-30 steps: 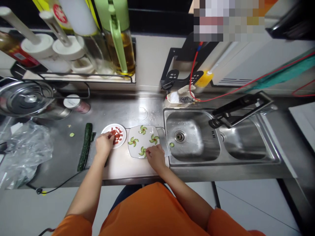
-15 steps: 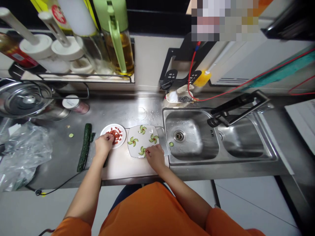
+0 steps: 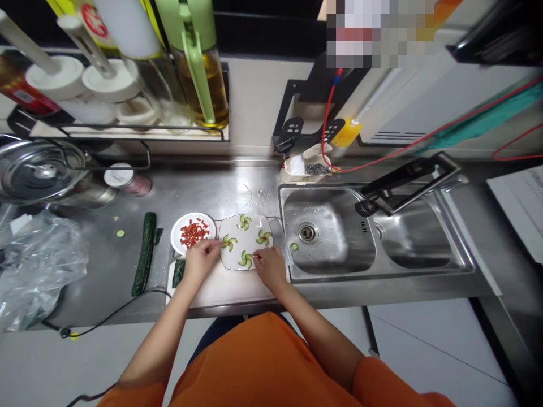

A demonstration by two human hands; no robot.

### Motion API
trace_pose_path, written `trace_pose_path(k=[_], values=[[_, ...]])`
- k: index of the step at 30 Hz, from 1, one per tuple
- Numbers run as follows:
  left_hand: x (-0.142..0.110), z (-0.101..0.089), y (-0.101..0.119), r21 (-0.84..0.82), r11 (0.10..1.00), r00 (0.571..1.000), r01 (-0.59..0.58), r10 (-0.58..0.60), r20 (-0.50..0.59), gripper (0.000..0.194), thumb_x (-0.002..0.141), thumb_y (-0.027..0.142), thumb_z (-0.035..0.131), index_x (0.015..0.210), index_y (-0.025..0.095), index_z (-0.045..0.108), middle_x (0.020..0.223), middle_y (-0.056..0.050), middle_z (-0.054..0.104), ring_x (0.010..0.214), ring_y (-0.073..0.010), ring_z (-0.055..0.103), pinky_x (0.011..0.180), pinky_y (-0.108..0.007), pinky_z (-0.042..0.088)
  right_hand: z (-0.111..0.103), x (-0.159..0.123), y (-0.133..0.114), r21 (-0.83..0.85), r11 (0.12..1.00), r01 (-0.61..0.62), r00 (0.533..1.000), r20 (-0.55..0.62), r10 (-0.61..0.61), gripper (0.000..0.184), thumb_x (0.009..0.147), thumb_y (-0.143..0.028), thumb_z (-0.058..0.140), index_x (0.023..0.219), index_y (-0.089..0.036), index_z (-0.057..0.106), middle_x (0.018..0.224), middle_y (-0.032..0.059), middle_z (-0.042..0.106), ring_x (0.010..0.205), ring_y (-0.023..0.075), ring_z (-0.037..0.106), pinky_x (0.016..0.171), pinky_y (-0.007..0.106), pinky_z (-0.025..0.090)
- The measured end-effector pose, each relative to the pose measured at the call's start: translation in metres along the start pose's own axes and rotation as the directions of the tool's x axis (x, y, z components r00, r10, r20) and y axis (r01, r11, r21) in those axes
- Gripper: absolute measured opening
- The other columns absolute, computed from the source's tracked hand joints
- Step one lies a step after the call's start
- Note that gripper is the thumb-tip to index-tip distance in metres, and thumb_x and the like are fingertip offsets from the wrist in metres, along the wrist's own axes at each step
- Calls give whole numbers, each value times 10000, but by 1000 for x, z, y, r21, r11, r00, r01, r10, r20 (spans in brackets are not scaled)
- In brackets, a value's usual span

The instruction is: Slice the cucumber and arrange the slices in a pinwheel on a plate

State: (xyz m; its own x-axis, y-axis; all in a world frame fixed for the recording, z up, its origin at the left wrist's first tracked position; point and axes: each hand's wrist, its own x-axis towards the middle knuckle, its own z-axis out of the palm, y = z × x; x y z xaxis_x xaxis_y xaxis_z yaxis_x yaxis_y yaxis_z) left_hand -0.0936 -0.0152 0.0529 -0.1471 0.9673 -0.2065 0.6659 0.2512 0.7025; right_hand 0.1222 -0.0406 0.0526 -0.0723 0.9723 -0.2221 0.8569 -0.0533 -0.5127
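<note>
A white squarish plate (image 3: pixel 235 261) carries several pinwheels of green cucumber slices. Red bits show in the centres of the upper ones, while the lowest cucumber pinwheel (image 3: pixel 245 260) looks all green. My left hand (image 3: pixel 202 261) is closed in a pinch at the plate's left edge, a small red goji berry (image 3: pixel 222 243) at its fingertips. Beside the lowest pinwheel, my right hand (image 3: pixel 271 270) has its thumb and fingers pressed together over the plate's lower right corner; whatever it pinches is too small to make out. Goji berries (image 3: pixel 194 232) lie in a round white dish (image 3: pixel 175 233) left of the plate.
Under the plate is a pale cutting board (image 3: pixel 224 291) with a cucumber piece (image 3: pixel 179 272). A whole cucumber (image 3: pixel 145 254) and a plastic bag (image 3: pixel 46 265) lie left. A double sink (image 3: pixel 331 226) with a faucet adjoins on the right. A black cable (image 3: pixel 114 308) crosses the counter's front edge.
My left hand has moved right and down from the goji berry dish to the plate's left edge. My right hand stays by the lowest pinwheel, shifted slightly.
</note>
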Motion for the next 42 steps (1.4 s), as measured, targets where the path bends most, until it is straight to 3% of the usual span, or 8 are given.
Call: trace_pose_path(k=[5,10,20,42], values=[[-22,41,11,-89,986,980,-137,148,129,137,762,277,587,804,209,699,796,-8,700,632,-115,584,626,-224,457,0,5,7,41,998,56,998,12,-56,167,855,-240,540,923,-241,692,883,23,669,887,181,511,754,287,339],[-31,57,14,-89,985,968,-146,161,193,109,765,248,604,795,197,695,741,-11,682,655,-116,597,628,-220,457,8,5,9,42,994,103,993,52,-105,173,855,-255,542,924,-255,701,879,20,665,870,179,505,776,284,333],[-29,63,7,-49,983,961,-174,181,209,98,768,231,604,774,189,692,773,-27,691,728,-136,618,674,-236,463,18,7,9,-15,995,98,990,100,-96,165,855,-267,529,817,-255,689,841,8,650,898,195,465,710,282,287],[-29,67,3,-66,973,957,-219,228,179,111,768,203,617,835,197,705,782,-18,689,704,-125,613,670,-231,467,19,8,10,-54,997,64,986,156,-55,188,876,-291,492,880,-247,675,904,25,639,952,204,444,697,285,270]])
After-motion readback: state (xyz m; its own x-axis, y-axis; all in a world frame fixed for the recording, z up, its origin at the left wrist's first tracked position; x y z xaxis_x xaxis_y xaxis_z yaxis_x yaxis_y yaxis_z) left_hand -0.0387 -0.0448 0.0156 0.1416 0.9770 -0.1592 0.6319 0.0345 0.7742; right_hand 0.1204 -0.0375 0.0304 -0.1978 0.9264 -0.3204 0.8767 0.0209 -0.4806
